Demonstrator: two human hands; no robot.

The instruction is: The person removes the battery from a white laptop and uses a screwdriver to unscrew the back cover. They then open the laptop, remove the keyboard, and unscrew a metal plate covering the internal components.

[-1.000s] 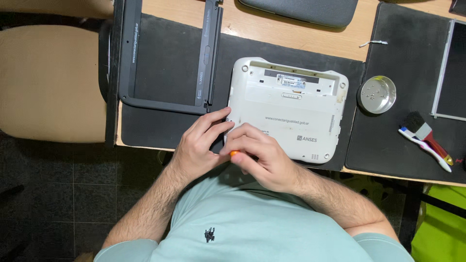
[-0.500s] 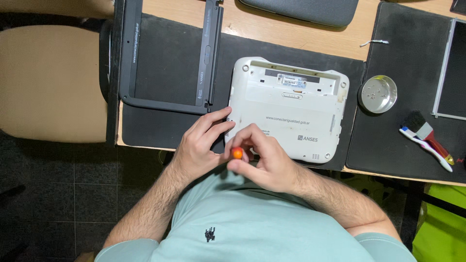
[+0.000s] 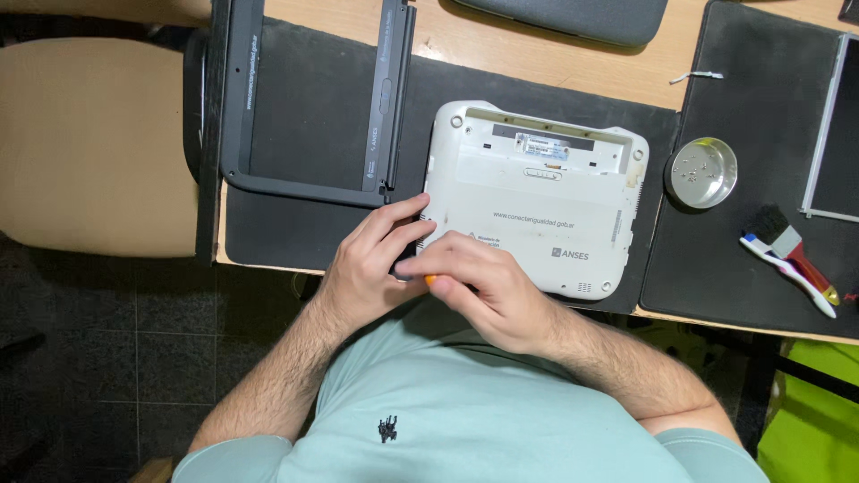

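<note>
— What's under your hands?

— Your left hand (image 3: 371,264) rests its fingers on the near left corner of the white laptop base (image 3: 537,201), which lies underside up on a black mat (image 3: 295,228) over the wooden table (image 3: 501,49). Your right hand (image 3: 488,286) is closed around an orange-handled tool (image 3: 430,280) at that same corner.

— And around you?

— A dark bezel frame (image 3: 313,107) lies to your left, a round metal dish (image 3: 702,173) with small screws and a brush (image 3: 792,255) to your right; a beige chair (image 3: 89,143) stands on dark floor tiles (image 3: 107,358)
</note>
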